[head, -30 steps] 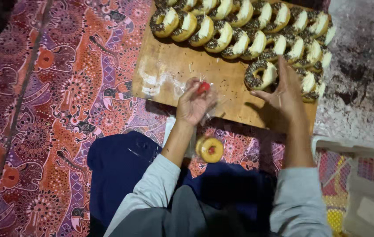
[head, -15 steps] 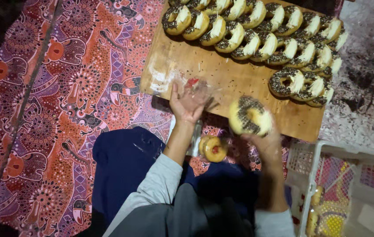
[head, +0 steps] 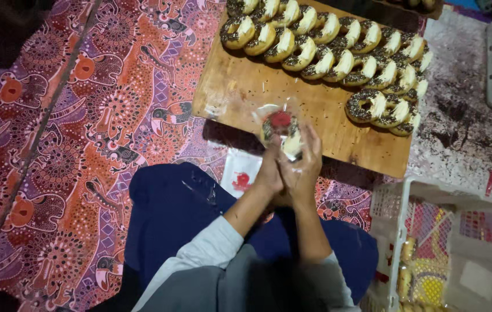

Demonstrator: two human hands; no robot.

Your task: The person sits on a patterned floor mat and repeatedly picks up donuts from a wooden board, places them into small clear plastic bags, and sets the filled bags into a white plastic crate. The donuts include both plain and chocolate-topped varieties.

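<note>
Clasping one sprinkled doughnut (head: 281, 128) in clear wrapping, left hand (head: 271, 171) and right hand (head: 304, 167) together.

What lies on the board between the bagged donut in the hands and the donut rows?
Only bare wooden board with scattered sprinkles separates the bagged donut from the donut rows, head view.
</note>
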